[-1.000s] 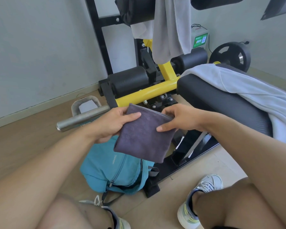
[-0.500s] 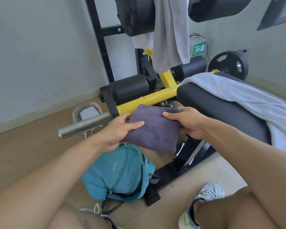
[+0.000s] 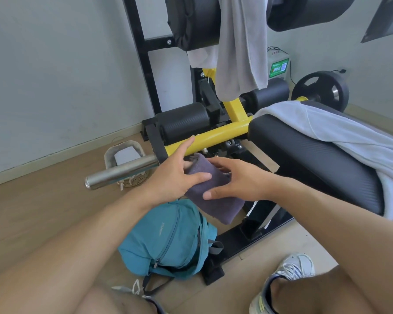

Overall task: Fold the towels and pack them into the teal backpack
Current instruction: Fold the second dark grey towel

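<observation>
Above the teal backpack (image 3: 168, 239), folded purple towel (image 3: 213, 200) between both hands' (image 3: 175, 175) (image 3: 238, 180) half-open grip.

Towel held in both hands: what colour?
Dark greyish purple towel, plain, seen in the head view.

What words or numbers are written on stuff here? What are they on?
None can be read for sure.
Backpack: a small pale line of print on the front, too small to read.
Wall box: a green label with white characters and a square code, too blurred to read.
Weight plate: no print shows.
Purple towel: no label shows.
</observation>
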